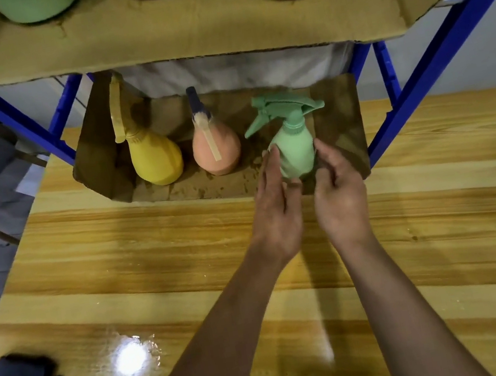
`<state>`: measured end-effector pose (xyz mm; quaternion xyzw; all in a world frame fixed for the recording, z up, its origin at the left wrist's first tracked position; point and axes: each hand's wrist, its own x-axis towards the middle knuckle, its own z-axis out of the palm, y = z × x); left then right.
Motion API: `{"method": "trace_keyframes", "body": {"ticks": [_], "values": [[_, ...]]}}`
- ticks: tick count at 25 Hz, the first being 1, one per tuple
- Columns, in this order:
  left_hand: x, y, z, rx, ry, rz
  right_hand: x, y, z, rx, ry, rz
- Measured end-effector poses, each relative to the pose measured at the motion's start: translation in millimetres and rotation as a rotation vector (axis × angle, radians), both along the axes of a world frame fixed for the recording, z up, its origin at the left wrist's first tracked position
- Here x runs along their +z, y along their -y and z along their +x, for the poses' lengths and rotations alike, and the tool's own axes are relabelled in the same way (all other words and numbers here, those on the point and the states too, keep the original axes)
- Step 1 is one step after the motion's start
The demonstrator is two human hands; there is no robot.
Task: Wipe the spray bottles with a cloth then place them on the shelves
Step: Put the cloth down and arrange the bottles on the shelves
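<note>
Head view: green spray bottle is set upright on the lower shelf, flanked closely by left hand and right hand. Fingers are held relaxed, nothing gripped; contact cannot be told.

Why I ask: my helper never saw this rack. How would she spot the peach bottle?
Find the blue rack, then its lower shelf. The peach bottle stands there between the yellow bottle and the green bottle, alone with a dark sprayer.

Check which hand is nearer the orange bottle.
Left. The left hand is just right of the orange bottle, at the green bottle's left side; the right hand is beyond the green bottle, farther right.
</note>
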<state>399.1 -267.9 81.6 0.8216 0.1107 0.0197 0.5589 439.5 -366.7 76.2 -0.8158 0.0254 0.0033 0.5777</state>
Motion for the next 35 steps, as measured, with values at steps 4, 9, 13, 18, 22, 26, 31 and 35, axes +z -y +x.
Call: {"method": "trace_keyframes", "body": {"ticks": [4,9,13,18,22,26,31,35], "values": [[3.1,-18.4,8.1,0.016,-0.035,0.040,-0.8,-3.1,-8.3,-0.065,0.060,-0.004],[4.3,-2.1,-18.4,0.065,0.039,-0.010,5.2,-1.5,28.1,-0.016,0.035,-0.008],[4.8,-1.6,-8.9,0.019,-0.028,-0.005,6.2,-4.0,31.6,0.074,-0.001,-0.010],[4.1,-19.4,7.9,-0.014,0.017,-0.152,3.1,-7.6,-0.5,-0.047,0.091,-0.006],[-3.9,-31.6,22.8,0.005,0.022,-0.177,-5.9,-19.3,-9.7,-0.116,0.149,0.041],[-13.6,-35.7,31.1,-0.010,0.040,-0.209,-11.6,-29.6,-12.4,-0.127,0.155,0.073],[-21.2,-35.8,33.8,-0.013,0.090,-0.171,-18.7,-31.5,-11.0,-0.121,0.161,0.086],[-30.3,-31.9,12.0,0.037,0.137,-0.093,-25.6,-24.3,-11.7,-0.088,0.137,0.121]]}}
